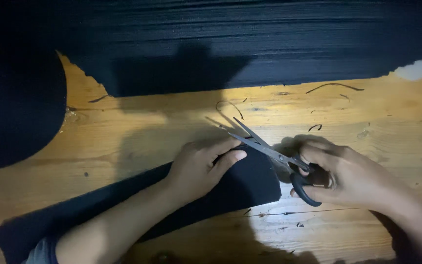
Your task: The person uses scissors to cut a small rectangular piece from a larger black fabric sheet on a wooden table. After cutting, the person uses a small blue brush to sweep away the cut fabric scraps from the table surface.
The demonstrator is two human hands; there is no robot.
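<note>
My left hand (202, 166) lies flat on a long strip of black fabric (243, 186), pressing its far end onto the wooden table (137, 132). My right hand (350, 177) grips black-handled scissors (274, 155). Their metal blades are parted and point up-left, just above my left fingertips at the fabric's top edge. The strip runs from the middle toward the bottom left, partly under my left forearm.
A big sheet of black ribbed fabric (269, 44) covers the far side of the table. Another dark rounded piece (15, 107) lies at the left. Thin black threads and scraps (333, 86) are scattered on the wood near the right.
</note>
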